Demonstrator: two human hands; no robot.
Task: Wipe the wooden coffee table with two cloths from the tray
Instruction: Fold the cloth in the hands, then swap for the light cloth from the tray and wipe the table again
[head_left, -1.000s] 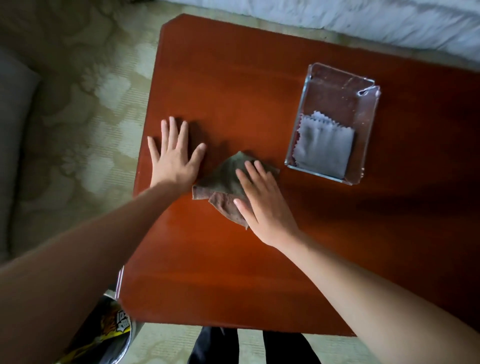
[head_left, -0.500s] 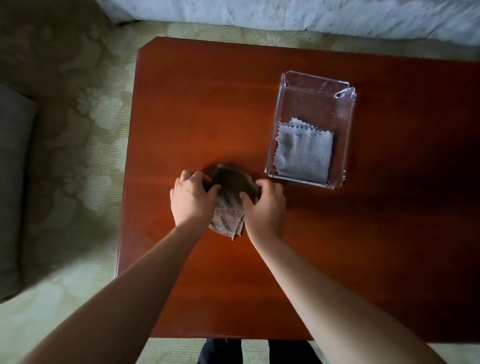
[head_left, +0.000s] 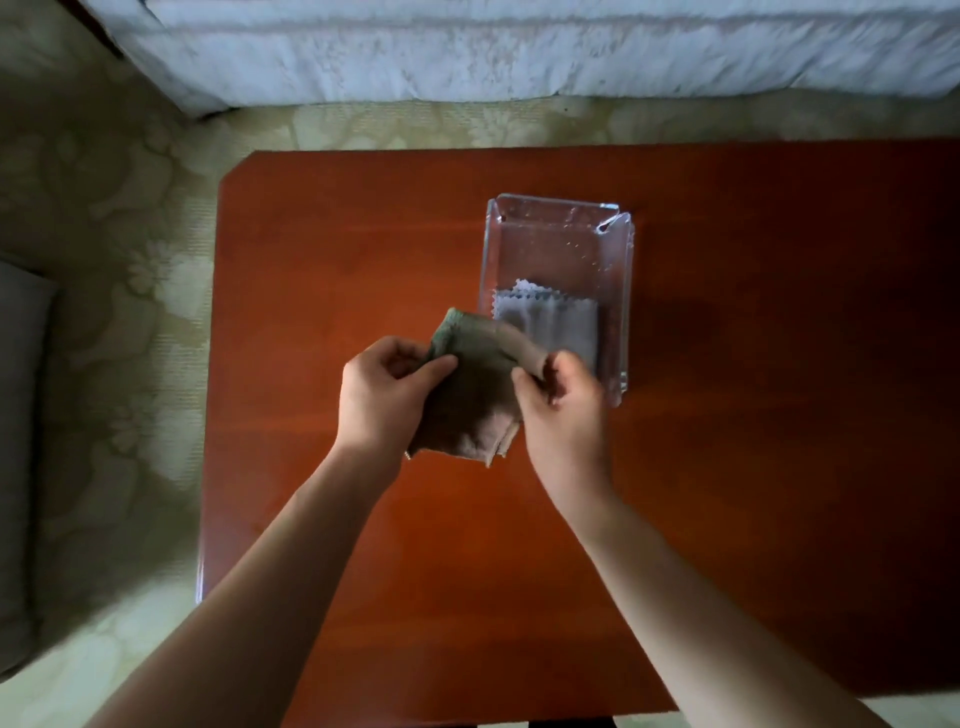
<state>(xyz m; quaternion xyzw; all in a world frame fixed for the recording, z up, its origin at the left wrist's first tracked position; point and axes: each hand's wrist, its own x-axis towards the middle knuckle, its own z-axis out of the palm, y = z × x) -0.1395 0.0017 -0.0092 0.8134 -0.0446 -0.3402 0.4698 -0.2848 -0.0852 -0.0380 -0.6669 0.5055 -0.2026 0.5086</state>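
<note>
Head view: pinched a folded brown-green terry cloth (head_left: 475, 395) at either side with left hand (head_left: 382, 397) and right hand (head_left: 563, 415), apparently raised over the middle of the glossy reddish wooden coffee table (head_left: 337, 249). Saw a pale grey zigzag-edged cloth (head_left: 553, 325) in the near end of the clear rectangular tray (head_left: 556, 203). Best, by judgement, to square the fold, then press flat for broad overlapping strokes.

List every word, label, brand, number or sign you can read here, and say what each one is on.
None: no words, labels, brands, numbers or signs show in this view.
The brown cloth held by the left hand and the right hand, the grey cloth, the clear tray and the wooden table all bear no print.
</note>
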